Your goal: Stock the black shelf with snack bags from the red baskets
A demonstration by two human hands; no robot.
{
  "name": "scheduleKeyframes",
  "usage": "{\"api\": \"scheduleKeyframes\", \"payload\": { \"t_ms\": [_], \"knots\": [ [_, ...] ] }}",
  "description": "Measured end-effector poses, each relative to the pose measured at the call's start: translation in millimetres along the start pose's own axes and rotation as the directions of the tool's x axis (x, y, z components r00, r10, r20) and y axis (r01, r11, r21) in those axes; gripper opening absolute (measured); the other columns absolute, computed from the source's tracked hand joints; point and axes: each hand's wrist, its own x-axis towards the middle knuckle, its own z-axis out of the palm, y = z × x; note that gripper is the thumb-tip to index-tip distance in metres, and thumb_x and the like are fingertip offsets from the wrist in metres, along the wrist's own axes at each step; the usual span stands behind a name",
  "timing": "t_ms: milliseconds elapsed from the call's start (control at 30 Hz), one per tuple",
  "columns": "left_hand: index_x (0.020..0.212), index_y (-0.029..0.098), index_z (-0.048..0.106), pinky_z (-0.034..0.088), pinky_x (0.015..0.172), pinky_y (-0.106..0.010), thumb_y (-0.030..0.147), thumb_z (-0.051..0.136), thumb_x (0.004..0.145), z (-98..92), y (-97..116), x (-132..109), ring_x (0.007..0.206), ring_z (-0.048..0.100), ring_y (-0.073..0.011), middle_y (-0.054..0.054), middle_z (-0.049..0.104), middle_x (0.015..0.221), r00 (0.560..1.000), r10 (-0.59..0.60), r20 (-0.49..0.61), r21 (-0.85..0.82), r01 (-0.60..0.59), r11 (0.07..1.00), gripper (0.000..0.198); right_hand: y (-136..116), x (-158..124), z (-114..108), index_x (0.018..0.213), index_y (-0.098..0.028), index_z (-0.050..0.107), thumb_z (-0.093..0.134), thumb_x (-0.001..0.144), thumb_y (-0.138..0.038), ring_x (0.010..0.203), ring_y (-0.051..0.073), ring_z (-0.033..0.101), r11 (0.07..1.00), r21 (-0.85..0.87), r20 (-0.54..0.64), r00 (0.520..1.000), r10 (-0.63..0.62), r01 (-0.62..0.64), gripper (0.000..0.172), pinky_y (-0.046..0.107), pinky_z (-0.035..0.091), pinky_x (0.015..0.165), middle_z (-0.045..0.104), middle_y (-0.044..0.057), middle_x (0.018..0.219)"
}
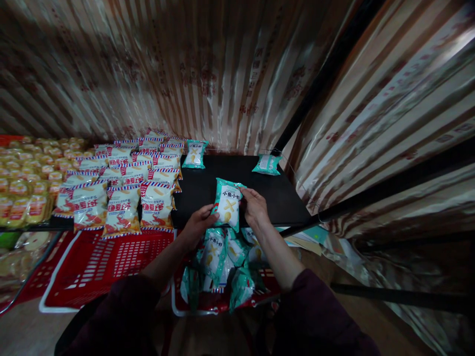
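Note:
Between my two hands is a teal-and-white snack bag (228, 203), held upright above the front edge of a black shelf (241, 168). My left hand (200, 225) pinches its lower left side with the thumb in front. At the bag's upper right corner, the fingers of my right hand (254, 205) are closed on the edge. Directly below, a red basket (196, 310) with a pale rim holds several more teal bags (214, 254). Two such bags lie at the back of the shelf, one at the left (195, 154) and one at the right (266, 164).
Rows of white, red-and-blue snack bags (122, 207) fill the shelf to the left. Farther left are many small yellow packages (25, 188). A second red basket (111, 262) stands below them. Black metal bars (334, 207) and striped plastic sheeting (389, 123) border the right side.

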Motion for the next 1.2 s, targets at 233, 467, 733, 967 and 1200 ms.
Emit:
{"api": "scheduleKeyframes", "payload": {
  "t_ms": [233, 467, 733, 967, 1200],
  "knots": [
    [0.125, 0.014, 0.053, 0.050, 0.076, -0.031, 0.040, 0.079, 0.061, -0.5, 11, -2, 0.078, 0.067, -0.0182, -0.007, 0.071, 0.091, 0.999, -0.039, 0.031, 0.022, 0.038, 0.999, 0.074, 9, -1, 0, 0.060, -0.019, 0.060, 0.077, 0.049, -0.031, 0.046, 0.008, 0.049, 0.998, -0.064, -0.026, 1.000, 0.017, -0.019, 0.024, 0.020, 0.036, 0.041, 0.057, -0.006, 0.053],
    [0.135, 0.012, 0.043, 0.051, 0.070, -0.028, 0.027, 0.077, 0.067, -4.0, 7, -3, 0.077, 0.066, -0.0180, -0.009, 0.072, 0.093, 0.996, -0.069, 0.051, 0.016, 0.068, 0.998, 0.077, 6, -1, 0, 0.059, -0.018, 0.059, 0.078, 0.049, -0.033, 0.046, 0.007, 0.047, 0.993, -0.119, -0.019, 1.000, 0.023, -0.025, 0.026, 0.019, 0.037, 0.042, 0.053, -0.008, 0.050],
    [0.140, 0.012, 0.035, 0.053, 0.078, -0.031, 0.015, 0.068, 0.072, -0.9, 6, 5, 0.085, 0.067, -0.0208, -0.014, 0.069, 0.107, 0.992, -0.036, -0.120, -0.155, 0.017, 0.988, 0.076, 0, -32, 1, 0.085, -0.022, 0.065, 0.073, 0.063, -0.042, 0.071, 0.013, 0.061, 0.973, -0.160, 0.139, 0.972, 0.191, -0.168, 0.031, 0.021, 0.050, 0.055, 0.067, -0.001, 0.079],
    [0.140, 0.012, 0.034, 0.052, 0.079, -0.028, 0.010, 0.061, 0.076, -1.4, -1, 13, 0.086, 0.067, -0.0176, -0.013, 0.069, 0.108, 0.964, 0.048, -0.263, -0.135, -0.086, 0.987, 0.069, -3, -52, -8, 0.089, -0.020, 0.064, 0.080, 0.059, -0.035, 0.069, 0.011, 0.061, 0.945, -0.301, 0.287, 0.934, 0.215, -0.125, 0.037, 0.023, 0.055, 0.062, 0.062, -0.002, 0.078],
    [0.140, 0.014, 0.034, 0.052, 0.078, -0.029, 0.012, 0.061, 0.075, 0.1, -1, 14, 0.082, 0.067, -0.0167, -0.011, 0.070, 0.105, 0.966, 0.055, -0.251, -0.121, -0.088, 0.989, 0.070, 10, -51, -12, 0.089, -0.017, 0.064, 0.081, 0.052, -0.033, 0.054, 0.007, 0.053, 0.957, -0.281, 0.281, 0.948, 0.149, -0.067, 0.044, 0.020, 0.047, 0.053, 0.055, -0.008, 0.059]
  ]
}}
